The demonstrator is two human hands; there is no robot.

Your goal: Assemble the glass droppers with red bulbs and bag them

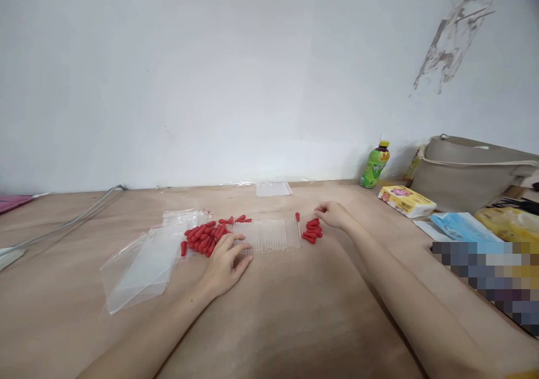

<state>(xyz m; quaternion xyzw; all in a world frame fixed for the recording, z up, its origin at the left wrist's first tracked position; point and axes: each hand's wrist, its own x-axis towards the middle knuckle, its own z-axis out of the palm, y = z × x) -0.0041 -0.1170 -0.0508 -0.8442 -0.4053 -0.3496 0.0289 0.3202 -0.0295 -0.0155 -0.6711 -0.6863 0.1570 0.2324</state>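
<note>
A row of thin clear tubes lies side by side on the brown table. At its right end one tube has a red rubber bulb on its upper tip. My left hand rests with spread fingers at the row's left end, beside a large pile of red bulbs. To the right of the row is a smaller pile of red bulbs. Just above that pile is my right hand, its thumb and fingertips close together; whatever they hold, if anything, is too small to make out.
Clear plastic bags lie left of the large pile, and a small one near the wall. A green bottle, yellow tissue pack, blue packet and grey bag stand or lie at right. A grey cable crosses the left.
</note>
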